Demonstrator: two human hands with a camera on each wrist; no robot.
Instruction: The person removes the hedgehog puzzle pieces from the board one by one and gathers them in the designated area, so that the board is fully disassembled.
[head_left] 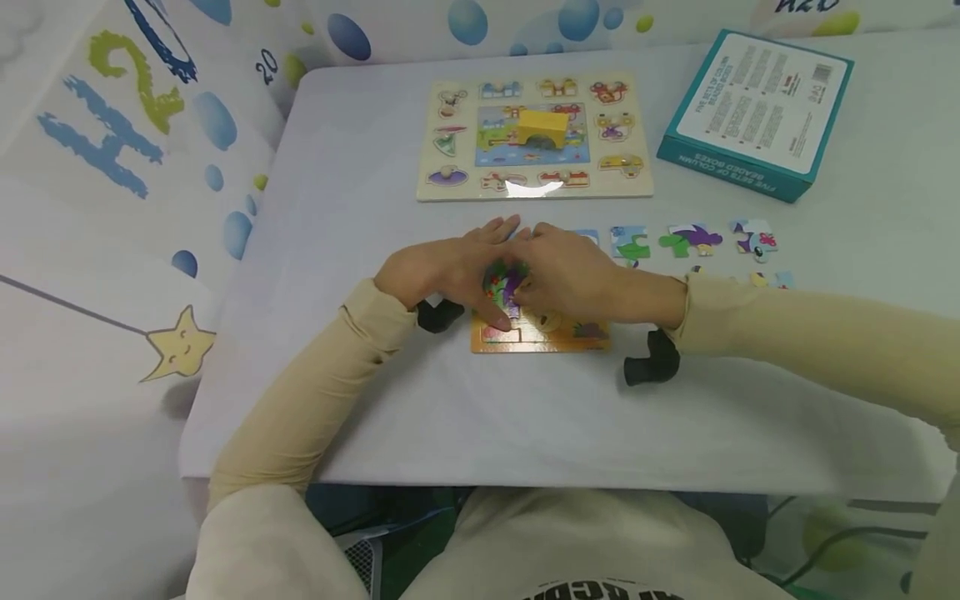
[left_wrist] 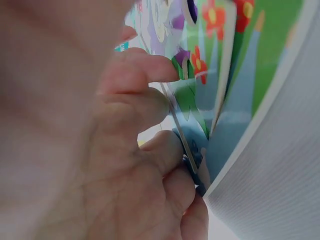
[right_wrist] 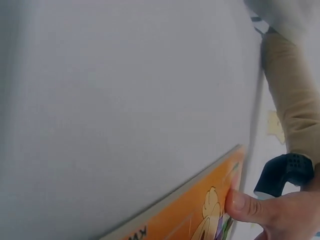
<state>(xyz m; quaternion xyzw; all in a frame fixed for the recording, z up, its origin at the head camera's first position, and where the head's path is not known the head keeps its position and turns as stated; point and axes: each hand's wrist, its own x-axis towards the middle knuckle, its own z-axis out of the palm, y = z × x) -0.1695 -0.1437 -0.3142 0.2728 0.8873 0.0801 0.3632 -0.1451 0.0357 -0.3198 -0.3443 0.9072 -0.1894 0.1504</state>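
An orange-framed picture puzzle board (head_left: 540, 343) lies on the white table before the person, partly covered by both hands. The left hand (head_left: 450, 265) spreads over its left part. Its straight thumb (right_wrist: 245, 204) presses the board's face, and its other fingers reach toward the far edge. From the right comes the right hand (head_left: 573, 271), its fingers curled down over the puzzle at a colourful puzzle piece (head_left: 504, 283). In the left wrist view, fingers (left_wrist: 155, 69) touch a flowered, green and purple picture piece (left_wrist: 200, 65), whose edge stands slightly raised.
Loose puzzle pieces (head_left: 690, 239) lie in rows beyond the right forearm. Farther back lies a wooden peg puzzle (head_left: 534, 193) with a yellow arched block (head_left: 543, 127) on it. A teal box (head_left: 757, 108) lies at the back right. Black wrist cameras (head_left: 652, 358) hang below the wrists.
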